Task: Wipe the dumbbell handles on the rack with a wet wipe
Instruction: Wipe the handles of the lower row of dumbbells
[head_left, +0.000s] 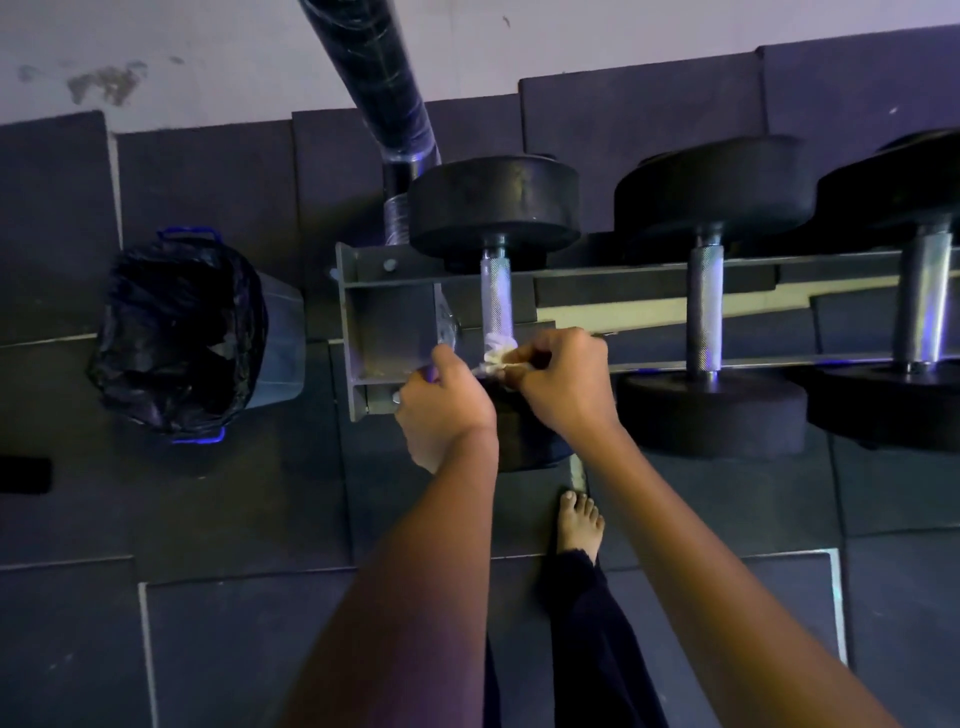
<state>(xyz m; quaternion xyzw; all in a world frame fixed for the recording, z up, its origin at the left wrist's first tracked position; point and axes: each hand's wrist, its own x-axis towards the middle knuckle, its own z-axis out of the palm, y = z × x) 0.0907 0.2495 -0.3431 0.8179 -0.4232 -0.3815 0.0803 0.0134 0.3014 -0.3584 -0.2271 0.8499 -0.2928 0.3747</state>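
wet wipe (497, 353): white and scrunched up, looped around the near end of the leftmost dumbbell handle (496, 293), right where the handle meets the near weight. Its two ends stick out to the left and right.
handle: knurled silver metal running far to near across the rack (384, 317). The far part is bare, the near part is under the wipe.
right hand (566, 379): just right of the handle, fingers curled in, pinching the right end of the wipe between thumb and fingertips.
left hand (447, 410): just left of the handle and a bit nearer, fingers curled too, pinching the left tail of the wipe. The fingertips are mostly hidden behind the knuckles, so the exact grip is hard to make out.
leftmost dumbbell (493, 205): black round weights. The far one sits past the far rail, and the near one is mostly hidden under the hands.
rack: grey steel rails going left to right, with its end plate just left of the hands.
other dumbbells: a middle one (704, 306) and a right one (919, 301) lie across the same rails, same orientation, handles bare.
bin (280, 338): on the floor left of the rack, lined with a black bag (156, 312).
pole (374, 78): dark and wrapped, slanting up from behind the rack's left end.
floor mats (208, 519): dark tiles, with a pale wall (156, 52) at the far side.
foot (579, 519): bare, below the hands, with a dark trouser leg behind it.
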